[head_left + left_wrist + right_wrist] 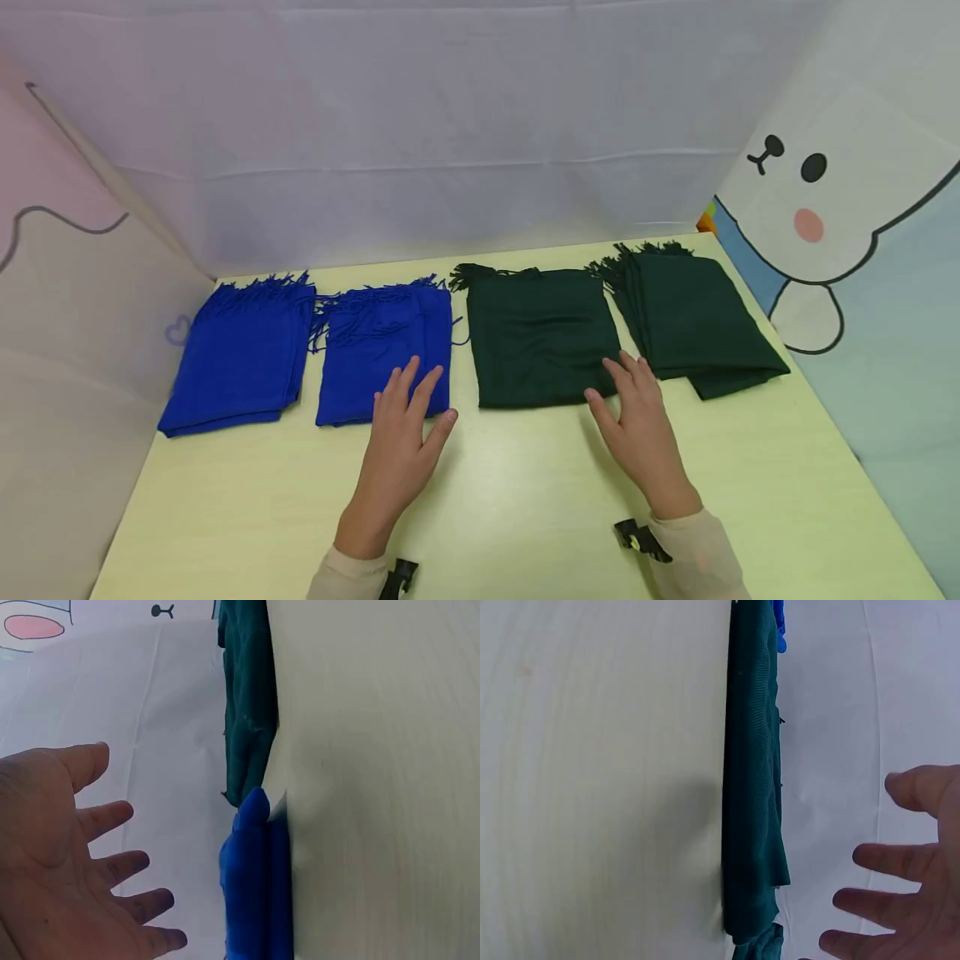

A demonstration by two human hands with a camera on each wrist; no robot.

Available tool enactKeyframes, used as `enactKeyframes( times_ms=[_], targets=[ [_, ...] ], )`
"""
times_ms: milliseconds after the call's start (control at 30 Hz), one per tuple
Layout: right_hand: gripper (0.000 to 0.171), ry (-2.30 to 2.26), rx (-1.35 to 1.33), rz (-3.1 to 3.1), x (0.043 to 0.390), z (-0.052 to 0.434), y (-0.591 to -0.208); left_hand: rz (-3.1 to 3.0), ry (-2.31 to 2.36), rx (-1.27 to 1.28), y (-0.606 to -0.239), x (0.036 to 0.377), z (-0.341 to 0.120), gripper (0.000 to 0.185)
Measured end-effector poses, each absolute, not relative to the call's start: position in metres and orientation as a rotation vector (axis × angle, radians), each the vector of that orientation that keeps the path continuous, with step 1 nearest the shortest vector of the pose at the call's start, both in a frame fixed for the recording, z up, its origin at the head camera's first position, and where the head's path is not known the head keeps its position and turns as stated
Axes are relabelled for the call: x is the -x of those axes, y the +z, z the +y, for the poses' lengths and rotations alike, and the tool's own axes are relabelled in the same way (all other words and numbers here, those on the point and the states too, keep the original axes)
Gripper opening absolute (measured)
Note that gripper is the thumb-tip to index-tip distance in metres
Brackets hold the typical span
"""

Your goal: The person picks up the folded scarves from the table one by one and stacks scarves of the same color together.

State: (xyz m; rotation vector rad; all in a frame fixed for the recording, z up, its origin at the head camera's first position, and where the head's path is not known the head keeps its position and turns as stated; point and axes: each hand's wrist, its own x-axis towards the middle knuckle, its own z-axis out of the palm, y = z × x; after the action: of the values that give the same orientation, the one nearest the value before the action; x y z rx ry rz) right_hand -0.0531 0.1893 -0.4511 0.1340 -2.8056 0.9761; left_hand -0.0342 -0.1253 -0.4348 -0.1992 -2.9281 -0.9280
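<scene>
Four folded fringed scarves lie in a row on the pale yellow table [525, 500]. From the left they are a blue scarf [240, 358], a second blue scarf [375, 350], a dark green scarf [540, 333] and a second dark green scarf [697, 321]. My left hand [408, 408] is open with fingers spread over the near edge of the second blue scarf [255, 885]. My right hand [626, 400] is open above the near right corner of the first dark green scarf [754, 787]. In both wrist views the hands, left hand [82, 855] and right hand [907, 900], hover off the table and hold nothing.
White cloth walls stand behind and to the left of the table. A panel with a cartoon bear [810, 192] rises on the right. Bare tabletop stretches between the scarves and the near edge.
</scene>
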Motion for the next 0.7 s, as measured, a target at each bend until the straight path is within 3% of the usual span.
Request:
enactKeyframes(
  times_ms=[200,433,700],
  targets=[
    [0.054,1.144,0.122,-2.816,0.061,0.197,-0.451,-2.882,-1.384,0.063,-0.439,0.044,-0.115,0.053],
    [0.064,1.484,0.503,-2.874,0.076,0.211,-0.448,-2.609,-2.037,-0.138,-0.457,0.063,-0.094,0.046],
    [0.068,1.645,0.616,-2.864,0.095,0.216,-0.454,-2.209,-2.567,-0.398,-0.470,0.084,-0.072,0.053]
  ],
)
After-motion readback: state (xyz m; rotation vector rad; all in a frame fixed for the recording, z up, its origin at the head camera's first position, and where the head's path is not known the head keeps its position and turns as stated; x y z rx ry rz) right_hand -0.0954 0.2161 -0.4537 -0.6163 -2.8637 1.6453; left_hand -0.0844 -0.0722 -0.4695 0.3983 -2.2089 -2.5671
